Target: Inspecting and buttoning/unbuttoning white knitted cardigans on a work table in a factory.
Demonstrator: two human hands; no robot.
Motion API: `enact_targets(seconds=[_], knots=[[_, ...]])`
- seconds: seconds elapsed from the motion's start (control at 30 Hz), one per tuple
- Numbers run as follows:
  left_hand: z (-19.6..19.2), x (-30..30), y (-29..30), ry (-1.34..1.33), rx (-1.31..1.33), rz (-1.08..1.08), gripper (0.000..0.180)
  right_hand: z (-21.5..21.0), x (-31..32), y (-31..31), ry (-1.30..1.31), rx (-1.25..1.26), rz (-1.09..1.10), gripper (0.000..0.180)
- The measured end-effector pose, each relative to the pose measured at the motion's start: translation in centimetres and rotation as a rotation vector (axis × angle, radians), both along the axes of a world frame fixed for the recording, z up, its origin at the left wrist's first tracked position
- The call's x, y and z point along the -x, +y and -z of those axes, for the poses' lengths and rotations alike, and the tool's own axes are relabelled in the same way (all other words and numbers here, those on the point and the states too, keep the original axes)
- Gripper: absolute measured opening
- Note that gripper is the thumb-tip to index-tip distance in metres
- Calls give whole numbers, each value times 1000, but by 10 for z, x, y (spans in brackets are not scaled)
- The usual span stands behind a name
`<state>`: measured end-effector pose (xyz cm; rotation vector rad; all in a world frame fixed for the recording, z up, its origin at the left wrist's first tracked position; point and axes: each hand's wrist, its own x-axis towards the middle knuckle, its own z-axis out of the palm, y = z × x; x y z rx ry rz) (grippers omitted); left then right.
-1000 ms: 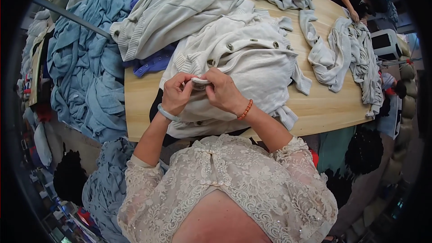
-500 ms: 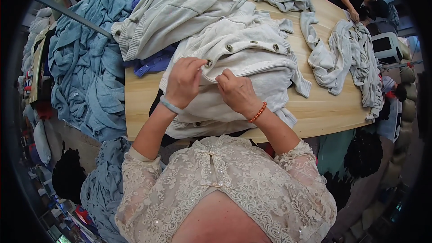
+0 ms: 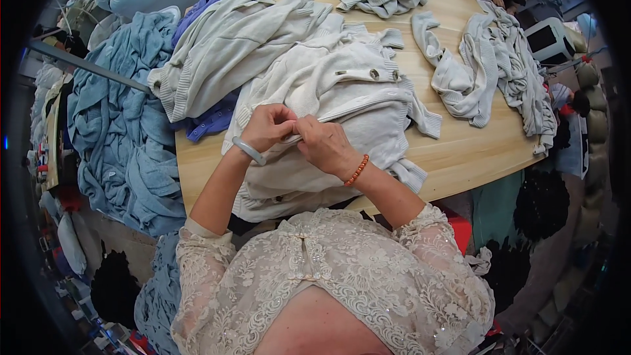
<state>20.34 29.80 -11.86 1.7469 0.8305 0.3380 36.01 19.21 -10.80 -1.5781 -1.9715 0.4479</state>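
Both our left hand (image 3: 266, 128) and right hand (image 3: 325, 144) pinch the cardigan (image 3: 342, 102) edge. It runs away rightward, toward its buttons (image 3: 373, 73).

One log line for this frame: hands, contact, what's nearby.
left hand: pinching cream cardigan edge | right hand: pinching same edge | cardigan: on wooden table | nearby: blue garment pile, grey sweaters

A cream lace blouse (image 3: 328, 276) with short scalloped sleeves; a pale bangle (image 3: 248, 151) above it, left; an orange bead bracelet (image 3: 357, 171) right.
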Motion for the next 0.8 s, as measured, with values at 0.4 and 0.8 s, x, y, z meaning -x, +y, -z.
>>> enact_targets(seconds=[0.4,0.8], knots=[[-11,8,-19,-146,436,-81,20,-4,-9,-11,-10,-14,26,33],[6,16,-35,-78,-382,-73,15,-9,-23,0,51,57,-165,32]])
